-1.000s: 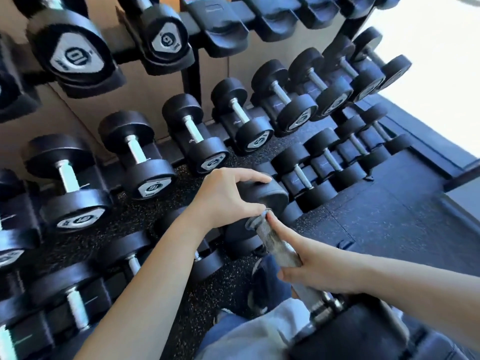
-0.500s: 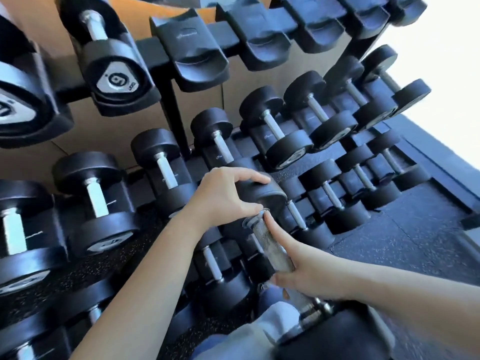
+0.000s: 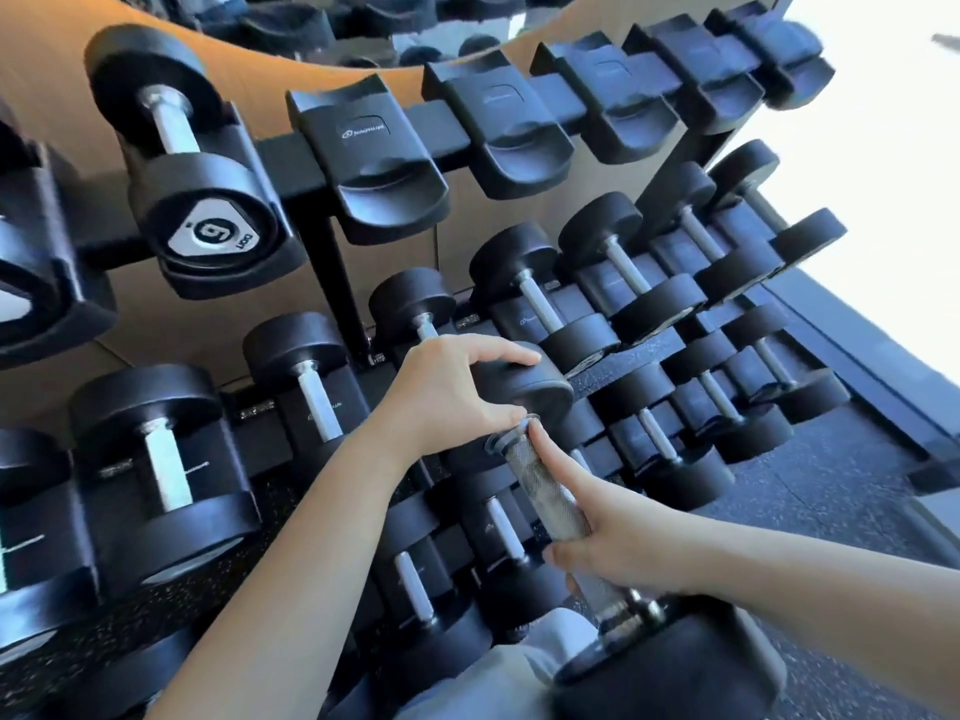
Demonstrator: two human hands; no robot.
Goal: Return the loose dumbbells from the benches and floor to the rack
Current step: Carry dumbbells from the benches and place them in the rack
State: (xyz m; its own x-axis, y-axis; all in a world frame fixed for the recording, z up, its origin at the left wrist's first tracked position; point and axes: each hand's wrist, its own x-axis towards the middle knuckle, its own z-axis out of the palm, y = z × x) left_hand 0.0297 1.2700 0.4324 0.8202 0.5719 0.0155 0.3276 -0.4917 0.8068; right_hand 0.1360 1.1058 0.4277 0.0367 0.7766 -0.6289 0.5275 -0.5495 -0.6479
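I'm gripping the dumbbell point(image 3: 543, 493) just in front of the rack point(image 3: 332, 283): left hand point(image 3: 457, 392) curling fingers point(image 3: 498, 350) over its far head point(image 3: 530, 389), right hand point(image 3: 618, 548) wrapping the knurled handle point(image 3: 563, 517). Prob heavy & rigid; knurling's giving the surest hold.

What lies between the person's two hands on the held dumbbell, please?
In the head view, the knurled handle of the dumbbell spans from the left hand to the right hand, whose index finger lies along it.

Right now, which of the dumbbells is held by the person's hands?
The dumbbell with the knurled handle, in front. The left hand grips its far head and the right hand holds its handle; the others lie on the rack.
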